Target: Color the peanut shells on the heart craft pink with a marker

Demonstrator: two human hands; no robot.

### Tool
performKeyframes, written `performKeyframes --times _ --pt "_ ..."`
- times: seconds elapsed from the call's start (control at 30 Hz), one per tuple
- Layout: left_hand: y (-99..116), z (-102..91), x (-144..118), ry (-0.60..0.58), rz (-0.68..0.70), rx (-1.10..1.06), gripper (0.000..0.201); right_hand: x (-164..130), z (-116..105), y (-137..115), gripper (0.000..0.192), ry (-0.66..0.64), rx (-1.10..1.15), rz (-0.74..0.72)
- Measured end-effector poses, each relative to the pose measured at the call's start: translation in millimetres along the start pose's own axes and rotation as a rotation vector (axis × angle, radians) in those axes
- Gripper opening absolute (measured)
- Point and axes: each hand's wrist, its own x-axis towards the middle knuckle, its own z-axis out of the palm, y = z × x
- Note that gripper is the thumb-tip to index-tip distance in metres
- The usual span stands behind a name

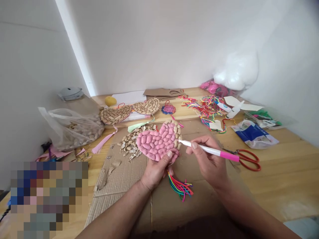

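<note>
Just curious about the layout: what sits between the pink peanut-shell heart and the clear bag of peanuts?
In the head view, a pile of broken peanut shells lies between the heart and the bag.

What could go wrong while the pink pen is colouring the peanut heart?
The left hand grips the peanut-shell heart only at its lower tip, so a firm push from the pink marker in the right hand might tip it or pop a shell loose. The left thumb lies on the pink shells, so wet colour could smudge onto it. The last plain shells sit along the right edge, where the tip could slip off onto the cardboard.
</note>
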Motion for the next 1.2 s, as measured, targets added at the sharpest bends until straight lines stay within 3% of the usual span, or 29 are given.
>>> performKeyframes --times 0.37,0.8,1.2 --pt "1 -2.4 -3 -0.048 -0.052 0.1 0.051 0 -5 1 0.016 -0.017 -0.032 -0.06" --pt "-5 -7.9 2 -0.103 -0.032 0.032 0.053 1 -5 -3 0.023 -0.043 0.021 -0.003" --pt "-7 -9.4 4 -0.124 -0.044 0.046 0.044 2 -7 7 0.013 -0.04 0.013 -0.013"
